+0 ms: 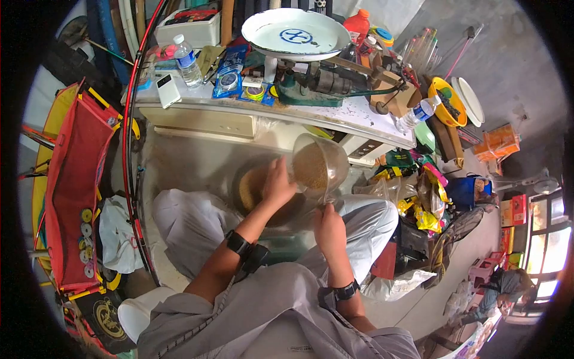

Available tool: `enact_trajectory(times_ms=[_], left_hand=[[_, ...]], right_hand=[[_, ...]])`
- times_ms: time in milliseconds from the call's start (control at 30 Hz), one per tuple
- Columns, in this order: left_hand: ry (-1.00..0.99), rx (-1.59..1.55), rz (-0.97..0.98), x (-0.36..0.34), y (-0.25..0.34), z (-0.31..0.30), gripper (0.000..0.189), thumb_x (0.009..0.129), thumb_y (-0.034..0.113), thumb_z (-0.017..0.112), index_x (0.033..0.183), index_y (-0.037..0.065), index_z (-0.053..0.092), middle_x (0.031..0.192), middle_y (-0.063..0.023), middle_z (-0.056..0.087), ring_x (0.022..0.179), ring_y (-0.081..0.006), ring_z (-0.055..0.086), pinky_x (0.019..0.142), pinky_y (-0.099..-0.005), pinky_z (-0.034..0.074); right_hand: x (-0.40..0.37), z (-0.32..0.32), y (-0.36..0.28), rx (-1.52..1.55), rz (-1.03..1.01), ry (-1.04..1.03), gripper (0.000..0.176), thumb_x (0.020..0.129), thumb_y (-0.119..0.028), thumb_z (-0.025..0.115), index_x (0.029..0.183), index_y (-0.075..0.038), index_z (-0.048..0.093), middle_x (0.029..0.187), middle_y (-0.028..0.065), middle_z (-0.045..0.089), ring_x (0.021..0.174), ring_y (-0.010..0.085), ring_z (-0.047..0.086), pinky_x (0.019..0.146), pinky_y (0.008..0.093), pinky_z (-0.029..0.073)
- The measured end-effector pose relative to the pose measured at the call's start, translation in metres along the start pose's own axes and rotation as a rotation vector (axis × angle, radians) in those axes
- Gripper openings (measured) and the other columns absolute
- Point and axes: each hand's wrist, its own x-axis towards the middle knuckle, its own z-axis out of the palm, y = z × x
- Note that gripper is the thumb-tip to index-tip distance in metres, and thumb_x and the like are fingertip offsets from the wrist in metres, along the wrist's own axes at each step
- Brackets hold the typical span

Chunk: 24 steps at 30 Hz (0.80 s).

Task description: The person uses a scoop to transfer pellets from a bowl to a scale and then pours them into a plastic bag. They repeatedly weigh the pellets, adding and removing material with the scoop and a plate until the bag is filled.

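Cluttered tabletop behind, handled bowl just beyond the right fingers.

1. The place seems to be a small shop, or the working corner of one; which of these I cannot tell surely.
2. On a crowded white table stands a green metal weighing scale with a wide white enamel pan, as is used for selling by weight.
3. Flat blue packets with round windows look like retail goods.
4. Shiny yellow plastic packets lie in a heap on the right.
5. Red and yellow boxes are stacked near a bright barred window.
6. The bare grey wall looks plain and practical.
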Motion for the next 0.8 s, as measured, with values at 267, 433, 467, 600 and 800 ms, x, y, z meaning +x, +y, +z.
enact_trajectory(times_ms=[267, 433, 467, 600, 800], left_hand=[[0.005, 0.017, -0.005, 0.004, 0.002, -0.011, 0.07, 0.063, 0.005, 0.065, 0.125, -0.003, 0.033, 0.121, -0.0242, 0.041, 0.115, -0.0404, 0.039, 0.096, -0.0425, 0.035], [0.005, 0.028, -0.017, 0.001, 0.002, -0.012, 0.072, 0.062, 0.006, 0.067, 0.126, -0.002, 0.033, 0.121, -0.024, 0.041, 0.114, -0.0397, 0.04, 0.095, -0.0423, 0.036], [-0.022, 0.037, -0.041, 0.001, 0.003, -0.012, 0.073, 0.062, 0.006, 0.068, 0.126, -0.002, 0.033, 0.121, -0.0238, 0.041, 0.114, -0.0397, 0.04, 0.095, -0.0422, 0.036], [-0.051, 0.039, -0.039, -0.001, -0.002, -0.008, 0.076, 0.061, 0.008, 0.07, 0.126, -0.001, 0.032, 0.119, -0.0234, 0.041, 0.113, -0.0399, 0.041, 0.095, -0.0417, 0.036], [-0.055, -0.006, -0.064, -0.002, -0.002, -0.003, 0.076, 0.06, 0.004, 0.066, 0.128, -0.002, 0.033, 0.121, -0.022, 0.04, 0.115, -0.0376, 0.04, 0.097, -0.0392, 0.035]], right_hand=[[0.003, 0.004, -0.007, -0.066, -0.016, -0.019, 0.023, 0.087, -0.019, 0.047, 0.092, 0.003, 0.047, 0.075, 0.0264, 0.059, 0.071, 0.0428, 0.057, 0.063, 0.049, 0.045], [0.002, 0.004, -0.01, -0.082, -0.03, -0.017, 0.024, 0.087, -0.02, 0.047, 0.094, 0.003, 0.047, 0.075, 0.0261, 0.059, 0.072, 0.0424, 0.057, 0.063, 0.0487, 0.046], [0.002, 0.003, -0.011, -0.09, -0.023, -0.013, 0.024, 0.087, -0.02, 0.047, 0.094, 0.003, 0.047, 0.076, 0.0258, 0.059, 0.072, 0.0422, 0.058, 0.064, 0.0486, 0.046], [0.003, 0.002, -0.012, -0.105, -0.002, -0.032, 0.024, 0.087, -0.021, 0.047, 0.094, 0.002, 0.047, 0.077, 0.0254, 0.06, 0.073, 0.0419, 0.058, 0.064, 0.0484, 0.046], [0.002, 0.003, -0.014, -0.133, 0.006, -0.029, 0.023, 0.087, -0.021, 0.046, 0.092, 0.002, 0.047, 0.077, 0.0245, 0.06, 0.073, 0.0414, 0.058, 0.064, 0.048, 0.047]])
